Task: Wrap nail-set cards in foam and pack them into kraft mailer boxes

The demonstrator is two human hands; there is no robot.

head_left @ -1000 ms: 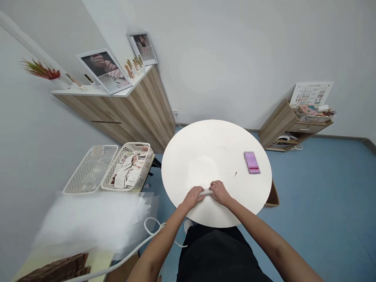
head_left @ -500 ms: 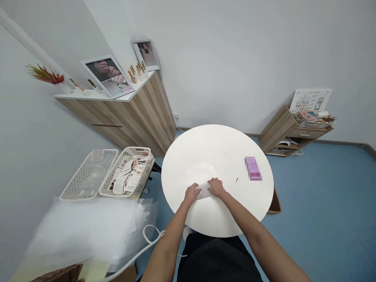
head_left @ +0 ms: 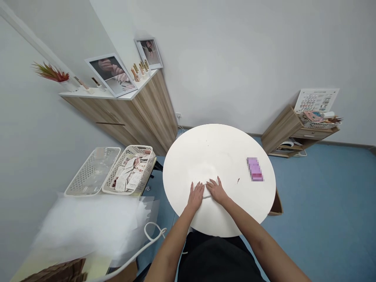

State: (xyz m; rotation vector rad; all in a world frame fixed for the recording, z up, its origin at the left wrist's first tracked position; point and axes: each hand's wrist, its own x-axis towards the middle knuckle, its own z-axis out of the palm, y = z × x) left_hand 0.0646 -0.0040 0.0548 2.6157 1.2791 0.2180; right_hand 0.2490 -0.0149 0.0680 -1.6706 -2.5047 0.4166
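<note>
A small, flat white piece [head_left: 207,193], perhaps folded film or a packet, lies on the round white table [head_left: 217,149] close to its front edge. My left hand [head_left: 196,196] is pressed flat over the piece's left end, fingers stretched forward. Over the right end rests my right hand [head_left: 216,191], its fingers spread and also flat. Only the strip between the hands shows; the rest is covered. Farther right on the tabletop lies a blurred purple rectangular object [head_left: 255,169].
Left of the table, a white basket [head_left: 140,188] holds many printed cards beside another white basket [head_left: 72,188]. Stacked translucent sheets [head_left: 94,223] and a white cable [head_left: 147,246] are nearer me. A wooden cabinet [head_left: 155,109] stands behind left, a low shelf unit [head_left: 282,129] behind right.
My hands gripped the white piece's ends with curled fingers; now the fingers are stretched out flat on it. The piece lies lower, against the table. The view has shifted slightly.
</note>
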